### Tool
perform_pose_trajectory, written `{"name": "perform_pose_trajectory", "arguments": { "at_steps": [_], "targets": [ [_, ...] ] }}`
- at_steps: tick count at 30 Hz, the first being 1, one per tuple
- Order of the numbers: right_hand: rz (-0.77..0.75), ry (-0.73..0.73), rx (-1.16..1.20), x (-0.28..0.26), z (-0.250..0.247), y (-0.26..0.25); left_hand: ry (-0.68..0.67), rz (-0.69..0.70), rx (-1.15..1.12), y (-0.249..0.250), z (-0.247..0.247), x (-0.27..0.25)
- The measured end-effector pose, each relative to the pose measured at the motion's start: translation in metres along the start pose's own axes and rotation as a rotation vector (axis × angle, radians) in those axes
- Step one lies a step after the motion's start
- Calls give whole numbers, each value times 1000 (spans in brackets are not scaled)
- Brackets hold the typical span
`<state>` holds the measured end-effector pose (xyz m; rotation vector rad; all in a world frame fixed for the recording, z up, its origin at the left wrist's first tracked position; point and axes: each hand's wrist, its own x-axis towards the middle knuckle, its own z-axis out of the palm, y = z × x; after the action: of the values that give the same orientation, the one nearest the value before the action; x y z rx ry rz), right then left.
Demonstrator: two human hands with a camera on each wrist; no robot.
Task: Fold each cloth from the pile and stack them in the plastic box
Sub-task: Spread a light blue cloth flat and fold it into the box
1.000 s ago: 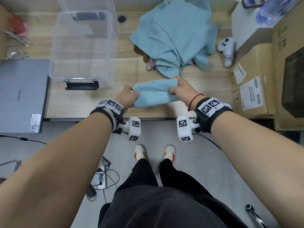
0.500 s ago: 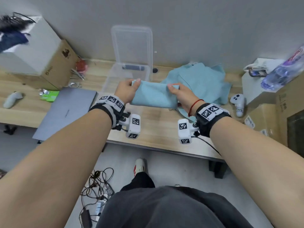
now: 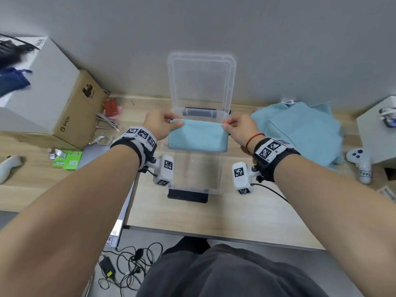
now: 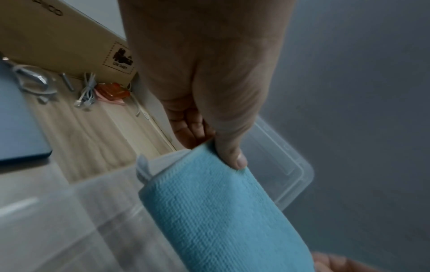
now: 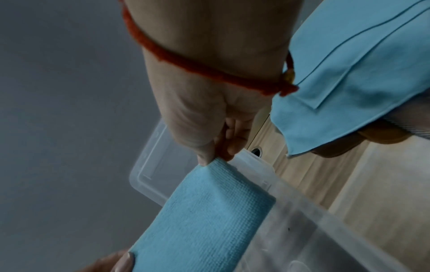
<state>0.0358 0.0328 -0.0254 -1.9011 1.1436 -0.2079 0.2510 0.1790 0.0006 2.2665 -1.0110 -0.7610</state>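
The desk (image 3: 225, 213) is pale wood and runs along a grey wall. On its left side stands a cardboard box (image 3: 70, 112) printed PICO, with a grey laptop (image 3: 96, 151) lying closed in front of it. Near the middle sits the clear plastic box (image 3: 222, 174), its lid (image 3: 200, 82) standing upright against the wall. To the right of it lies the pile of blue cloths (image 3: 300, 133), loosely heaped, with a white controller (image 3: 360, 163) just beside its right edge.

Over the far half of the plastic box hangs 1 folded blue cloth (image 3: 197, 136), stretched flat between the 2 hands. The left hand (image 3: 160, 125) has its grip closed on the cloth's upper left corner; in the left wrist view the thumb lies on the front face and the fingers are curled behind. The right hand (image 3: 240, 129) has its grip closed on the upper right corner, thumb and fingertips pinching the edge. A red cord (image 3: 254, 139) circles the right wrist.
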Motion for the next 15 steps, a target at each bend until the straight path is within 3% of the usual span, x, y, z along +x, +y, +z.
{"name": "perform_pose_trajectory", "arguments": {
  "at_steps": [5,11,15],
  "targets": [
    [-9,1,-271,34,29,-14,-125,148,258,-28,-5,43],
    [4,-33,-583,49,46,10,-288,312,609,-37,27,77],
    [2,-90,-763,59,58,12,-344,325,776,-45,42,87]
  ]
}}
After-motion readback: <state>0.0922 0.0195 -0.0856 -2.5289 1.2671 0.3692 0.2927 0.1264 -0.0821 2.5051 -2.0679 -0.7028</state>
